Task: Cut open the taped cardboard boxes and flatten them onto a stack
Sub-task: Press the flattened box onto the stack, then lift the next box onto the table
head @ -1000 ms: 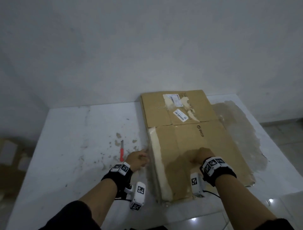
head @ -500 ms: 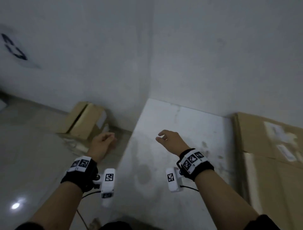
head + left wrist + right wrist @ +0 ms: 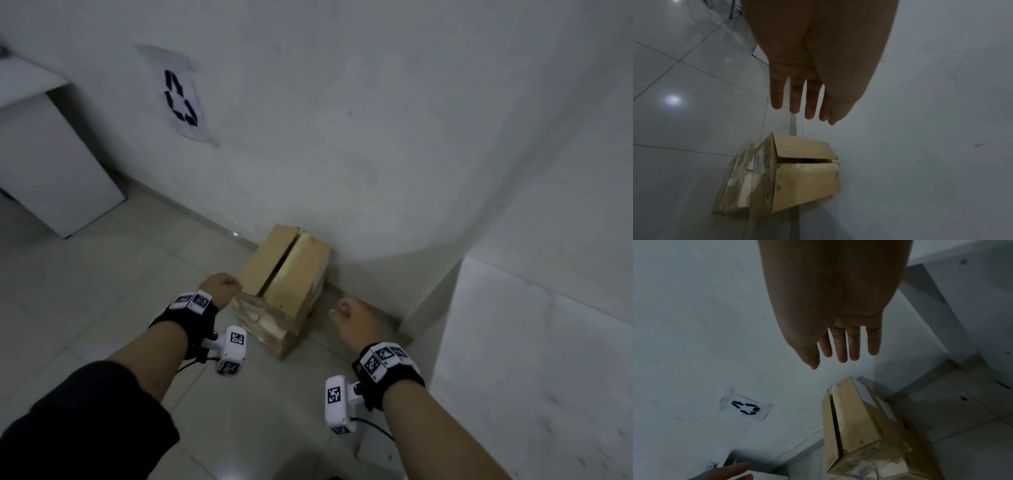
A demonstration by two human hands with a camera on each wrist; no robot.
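- You have turned away from the flattened stack; the box [image 3: 287, 274] on the floor against the wall is now ahead.
- Left hand [image 3: 221, 286] and right hand [image 3: 352, 318] flank it, fingers [image 3: 793, 97] straight, apart, empty.
- Next box fetch, judged.

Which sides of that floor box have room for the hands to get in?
Bare floor tiles border the cardboard box on its left; tiles also lie between it and the white table on the right. The far side is tight against the wall. Flattened cardboard crowds one side.

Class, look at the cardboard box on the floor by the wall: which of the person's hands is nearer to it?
Left. The left hand reaches the box's near left corner; the right hand hangs to its right, apart from it.
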